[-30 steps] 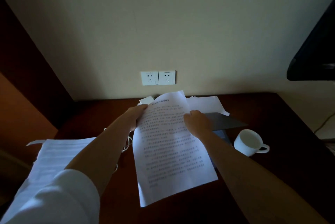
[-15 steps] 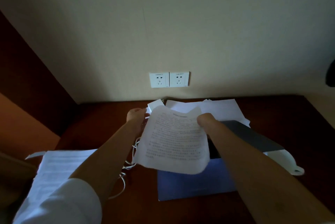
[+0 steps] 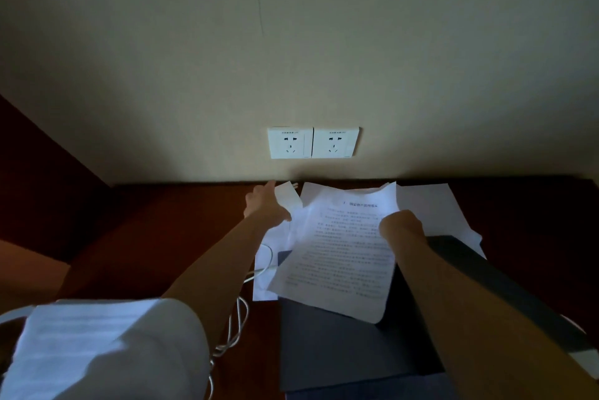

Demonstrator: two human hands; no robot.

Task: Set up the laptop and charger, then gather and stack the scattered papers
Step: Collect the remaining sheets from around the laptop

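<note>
My right hand (image 3: 402, 224) grips a printed sheet (image 3: 343, 257) by its right edge, holding it above the dark closed laptop (image 3: 337, 347). My left hand (image 3: 264, 203) stretches toward the back of the desk with fingers extended, touching the white charger block (image 3: 287, 195) near the wall. The white charger cable (image 3: 236, 318) trails from there toward the front under my left arm. More white papers (image 3: 434, 205) lie at the back under and behind the held sheet. Another sheet (image 3: 269, 270) lies left of the laptop.
Two white wall sockets (image 3: 312, 142) sit just above the dark wooden desk (image 3: 181, 221). A stack of printed pages (image 3: 64, 334) lies at the front left, partly hidden by my white sleeve. A white object edge (image 3: 583, 364) shows at the right behind my forearm.
My left hand let go of the printed sheet and reached forward to the charger block by the wall. The right hand alone holds the sheet, now lowered over the laptop.
</note>
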